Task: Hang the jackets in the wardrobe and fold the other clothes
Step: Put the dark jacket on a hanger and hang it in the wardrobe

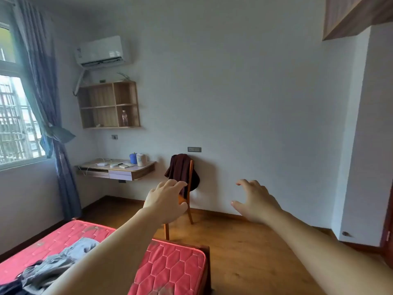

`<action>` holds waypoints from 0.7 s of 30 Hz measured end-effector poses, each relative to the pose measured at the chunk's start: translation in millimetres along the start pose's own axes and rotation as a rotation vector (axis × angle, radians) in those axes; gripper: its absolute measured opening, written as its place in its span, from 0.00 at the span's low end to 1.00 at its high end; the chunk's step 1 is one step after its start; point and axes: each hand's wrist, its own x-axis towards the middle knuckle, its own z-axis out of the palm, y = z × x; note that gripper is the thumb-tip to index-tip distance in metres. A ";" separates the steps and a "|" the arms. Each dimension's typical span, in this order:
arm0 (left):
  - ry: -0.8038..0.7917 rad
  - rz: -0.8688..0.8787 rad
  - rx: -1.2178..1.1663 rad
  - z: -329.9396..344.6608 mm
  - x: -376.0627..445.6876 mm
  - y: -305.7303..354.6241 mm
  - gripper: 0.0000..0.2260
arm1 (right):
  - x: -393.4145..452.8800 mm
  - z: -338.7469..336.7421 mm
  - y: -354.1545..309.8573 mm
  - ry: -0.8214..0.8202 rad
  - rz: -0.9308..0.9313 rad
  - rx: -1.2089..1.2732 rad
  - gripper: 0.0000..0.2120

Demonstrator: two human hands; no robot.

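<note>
Reaching forward with both arms, left hand (164, 200) at about 7 o'clock from frame centre, fingers loosely spread and gripping nothing, overlapping the wooden chair (189, 206) from this view; contact impossible to tell. Right hand (254, 200) at 5 o'clock, fingers spread and slightly curled, empty, in front of the bare wall. Dark maroon garment (180, 170) draped over the chair back, near centre. Grey clothes (61, 260) heaped on the red mattress (174, 267) toward 8 o'clock.
</note>
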 end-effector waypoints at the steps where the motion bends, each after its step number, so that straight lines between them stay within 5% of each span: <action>1: -0.010 -0.002 0.002 3.7 6.1 0.6 0.27 | 4.6 2.3 3.3 -0.012 0.008 0.011 0.29; 21: -0.090 -0.149 -0.131 205.3 288.0 -75.1 0.28 | 286.9 129.6 107.8 -0.107 0.091 0.001 0.28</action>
